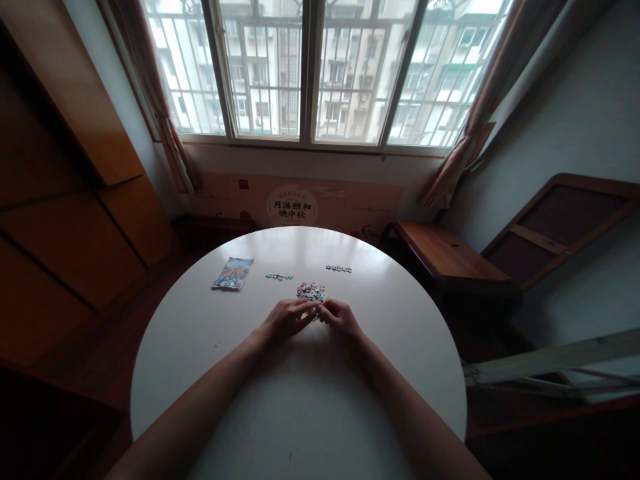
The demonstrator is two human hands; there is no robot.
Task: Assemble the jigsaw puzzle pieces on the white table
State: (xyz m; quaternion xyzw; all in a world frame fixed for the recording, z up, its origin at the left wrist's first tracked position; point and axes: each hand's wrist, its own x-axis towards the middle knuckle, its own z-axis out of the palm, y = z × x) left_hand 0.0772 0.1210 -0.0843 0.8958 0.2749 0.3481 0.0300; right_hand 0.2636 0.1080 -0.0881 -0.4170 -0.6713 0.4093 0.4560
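A small heap of jigsaw puzzle pieces (311, 291) lies on the round white table (240, 413). My left hand (289, 317) is at the heap's near left edge, with its fingers stretched over the pieces and a gap between thumb and fingers. Close beside it, my right hand (341, 316) has its thumb and fingertips pinched together at the heap's near right edge. Whatever is in that pinch is too small to make out. Beyond the hands lie two short strips of pieces, a left strip (279, 277) and a right strip (339, 269).
A colourful printed picture sheet (233, 274) rests on the table's left part. To the right of the table stands a low wooden cabinet (450, 247). Orange cupboards (115, 147) are on the left, and a barred window (305, 73) is behind.
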